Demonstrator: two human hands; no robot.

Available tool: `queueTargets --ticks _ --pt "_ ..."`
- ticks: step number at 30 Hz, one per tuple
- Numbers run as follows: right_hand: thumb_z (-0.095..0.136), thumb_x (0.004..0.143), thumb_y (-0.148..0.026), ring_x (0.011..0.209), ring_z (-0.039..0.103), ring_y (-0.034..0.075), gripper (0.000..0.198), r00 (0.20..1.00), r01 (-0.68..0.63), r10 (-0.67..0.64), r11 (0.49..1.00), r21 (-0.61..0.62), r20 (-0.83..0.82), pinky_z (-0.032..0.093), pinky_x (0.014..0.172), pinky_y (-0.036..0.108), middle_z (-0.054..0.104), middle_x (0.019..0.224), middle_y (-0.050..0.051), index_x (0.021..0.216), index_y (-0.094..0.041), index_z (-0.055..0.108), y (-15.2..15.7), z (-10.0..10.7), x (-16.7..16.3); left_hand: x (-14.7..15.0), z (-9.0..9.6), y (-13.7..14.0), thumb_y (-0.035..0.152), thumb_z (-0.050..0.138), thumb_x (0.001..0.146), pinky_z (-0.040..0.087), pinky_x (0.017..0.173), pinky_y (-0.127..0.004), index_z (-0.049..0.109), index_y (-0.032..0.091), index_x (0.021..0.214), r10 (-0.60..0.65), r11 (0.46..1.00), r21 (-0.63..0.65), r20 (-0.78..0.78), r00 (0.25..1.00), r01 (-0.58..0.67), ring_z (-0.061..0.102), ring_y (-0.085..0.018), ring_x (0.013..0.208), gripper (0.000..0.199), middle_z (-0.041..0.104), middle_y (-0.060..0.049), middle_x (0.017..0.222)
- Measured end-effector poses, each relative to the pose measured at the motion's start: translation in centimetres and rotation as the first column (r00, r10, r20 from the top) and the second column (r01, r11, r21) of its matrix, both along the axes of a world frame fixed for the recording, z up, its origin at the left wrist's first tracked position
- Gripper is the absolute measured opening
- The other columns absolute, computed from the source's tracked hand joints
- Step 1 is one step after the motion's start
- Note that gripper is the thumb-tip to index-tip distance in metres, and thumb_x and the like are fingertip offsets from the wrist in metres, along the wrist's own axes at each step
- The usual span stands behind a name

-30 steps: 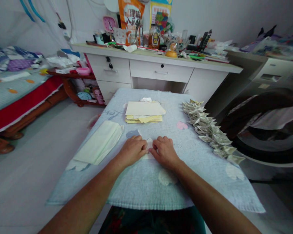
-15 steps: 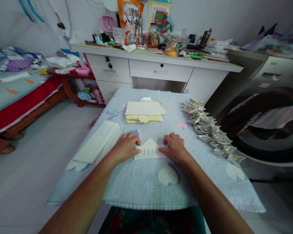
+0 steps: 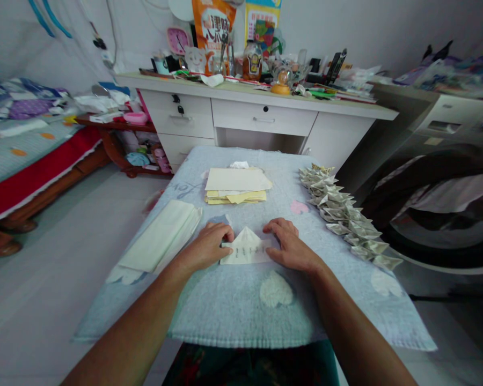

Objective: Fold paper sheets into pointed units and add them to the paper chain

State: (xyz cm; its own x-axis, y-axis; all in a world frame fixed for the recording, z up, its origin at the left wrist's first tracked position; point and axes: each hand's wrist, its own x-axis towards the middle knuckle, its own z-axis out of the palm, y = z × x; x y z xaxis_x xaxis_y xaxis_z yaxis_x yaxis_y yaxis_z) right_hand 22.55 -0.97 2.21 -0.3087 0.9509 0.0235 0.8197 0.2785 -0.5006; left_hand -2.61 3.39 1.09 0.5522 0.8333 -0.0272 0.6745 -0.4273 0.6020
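A folded sheet of paper (image 3: 247, 252) lies flat on the cloth in front of me, its upper part a triangle over a straight band with small dark marks. At the sheet's left end my left hand (image 3: 211, 244) is closed, thumb on the band and fingers curled. My right hand (image 3: 292, 244) holds the right end, thumb on the band and fingers bent beyond it. Left of my left hand lies a stack of long pale folded paper (image 3: 161, 236). Beyond the sheet sits a pile of cream and yellow paper (image 3: 237, 179).
Several folded pointed paper pieces (image 3: 338, 212) stand in a row along the right side of the blue cloth (image 3: 225, 311). Behind it is a white desk (image 3: 265, 110) crowded with jars and packets. A washing machine (image 3: 446, 128) stands at right, a bed (image 3: 36, 166) at left.
My right hand's fingers have stretched out a little and its thumb has shifted slightly right along the band. The left hand and the folded sheet stay nearly in place.
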Motion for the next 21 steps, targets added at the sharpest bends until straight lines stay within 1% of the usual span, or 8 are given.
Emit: queueTargets --ticks 3,6,8,11,14,17,19,21 --pt "0.068 0.075 -0.036 0.117 0.040 0.027 0.036 0.999 -0.034 0.035 0.998 0.047 -0.023 0.028 0.099 0.044 0.050 0.123 0.009 0.107 -0.020 0.060 -0.1 -0.3 -0.8 0.1 0.0 -0.1 0.017 0.054 0.069 0.039 0.070 -0.027 0.055 0.020 0.077 -0.022 0.998 -0.052 0.091 0.996 0.027 0.052 -0.018 0.080 0.009 0.057 0.001 0.077" --pt "0.066 0.080 -0.031 0.119 0.041 0.026 0.015 0.994 -0.079 0.083 0.995 0.065 -0.066 0.027 0.101 0.044 0.054 0.123 0.008 0.089 -0.020 0.067 0.1 -0.6 -1.0 0.2 0.4 -0.2 0.019 0.052 0.072 0.038 0.063 -0.025 0.056 0.019 0.082 -0.025 0.989 -0.137 0.176 0.984 0.050 0.052 -0.015 0.070 0.011 0.054 0.003 0.073" --pt "0.064 0.081 -0.027 0.118 0.043 0.024 0.008 0.983 -0.080 0.090 0.994 0.070 -0.157 0.028 0.101 0.043 0.056 0.120 0.007 0.083 -0.020 0.068 0.3 -0.6 -0.8 0.2 0.7 -0.2 0.022 0.051 0.076 0.038 0.063 -0.024 0.059 0.018 0.087 -0.039 0.986 -0.151 0.196 0.980 0.070 0.052 -0.014 0.069 0.014 0.055 0.002 0.074" --pt "0.064 0.080 -0.027 0.109 0.050 0.022 0.009 0.927 -0.034 0.044 0.999 0.033 -0.372 0.033 0.098 0.039 0.059 0.111 0.006 0.080 -0.019 0.066 0.6 -0.7 -0.3 0.2 1.1 -0.1 0.031 0.051 0.081 0.035 0.060 -0.024 0.061 0.017 0.077 -0.081 0.984 -0.142 0.157 0.984 0.104 0.050 -0.014 0.065 0.017 0.054 0.002 0.069" --pt "0.064 0.079 -0.035 0.092 0.056 0.019 0.017 0.780 0.039 -0.079 0.996 -0.077 -0.621 0.042 0.084 0.033 0.061 0.097 0.004 0.080 -0.018 0.065 0.8 -0.7 0.0 0.3 1.0 -0.2 0.038 0.052 0.083 0.031 0.055 -0.023 0.059 0.017 0.070 -0.050 0.977 -0.196 0.188 0.981 0.087 0.046 -0.013 0.060 0.026 0.050 0.003 0.064" --pt "0.066 0.077 -0.045 0.077 0.058 0.017 0.028 0.557 0.053 -0.202 0.977 -0.207 -0.805 0.045 0.074 0.029 0.063 0.084 0.002 0.087 -0.019 0.063 0.9 -0.7 0.0 0.7 0.7 -0.4 0.042 0.052 0.084 0.031 0.054 -0.021 0.058 0.016 0.072 0.050 0.961 -0.273 0.299 0.953 0.035 0.046 -0.012 0.060 0.029 0.050 0.003 0.065" --pt "0.070 0.072 -0.050 0.082 0.060 0.018 0.040 0.433 0.013 -0.213 0.973 -0.230 -0.876 0.047 0.078 0.031 0.066 0.090 0.003 0.098 -0.021 0.061 0.8 -0.8 -0.4 1.0 0.4 -0.4 0.044 0.053 0.083 0.033 0.054 -0.021 0.057 0.015 0.072 0.129 0.952 -0.307 0.375 0.918 -0.009 0.046 -0.012 0.060 0.032 0.051 0.003 0.065" --pt "0.076 0.065 -0.051 0.093 0.061 0.021 0.056 0.354 -0.037 -0.189 0.976 -0.216 -0.916 0.047 0.086 0.035 0.067 0.105 0.005 0.110 -0.024 0.059 0.8 -0.9 -1.0 1.4 0.2 -0.4 0.045 0.053 0.083 0.035 0.055 -0.021 0.058 0.015 0.074 0.196 0.943 -0.329 0.441 0.876 -0.045 0.048 -0.012 0.061 0.032 0.053 0.002 0.066"
